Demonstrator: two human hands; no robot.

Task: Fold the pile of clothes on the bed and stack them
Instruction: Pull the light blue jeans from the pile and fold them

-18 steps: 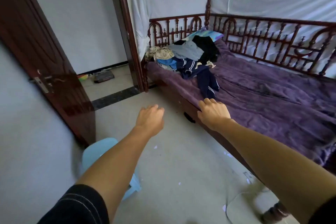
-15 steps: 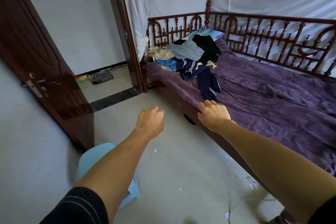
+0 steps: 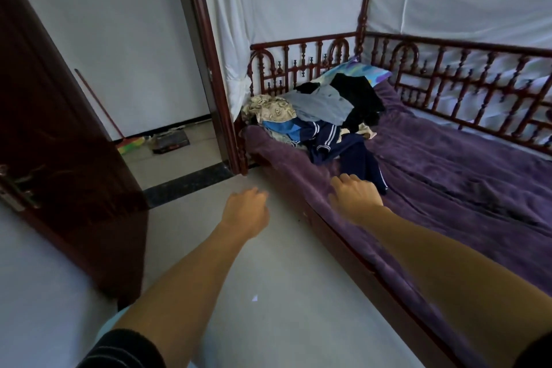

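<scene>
A loose pile of clothes (image 3: 316, 116) lies at the head end of the bed: a patterned cream garment, a pale blue one, a black one and a navy tracksuit piece (image 3: 355, 158) with white stripes that trails toward me. The bed (image 3: 466, 176) has a purple cover and a dark red wooden rail. My right hand (image 3: 355, 197) reaches over the bed's front edge, fingers curled downward, just short of the navy garment and holding nothing. My left hand (image 3: 246, 212) hovers over the floor beside the bed, fingers loosely curled, holding nothing.
A dark wooden door (image 3: 59, 164) stands open at left, with a doorway (image 3: 167, 143) behind it. A light blue stool (image 3: 110, 323) sits under my left arm. A patterned pillow (image 3: 358, 72) lies behind the clothes. White netting hangs around the bed.
I have stepped closer to the bed. My right hand has moved over the bed edge to the tip of the navy garment, and my left hand came forward with it.
</scene>
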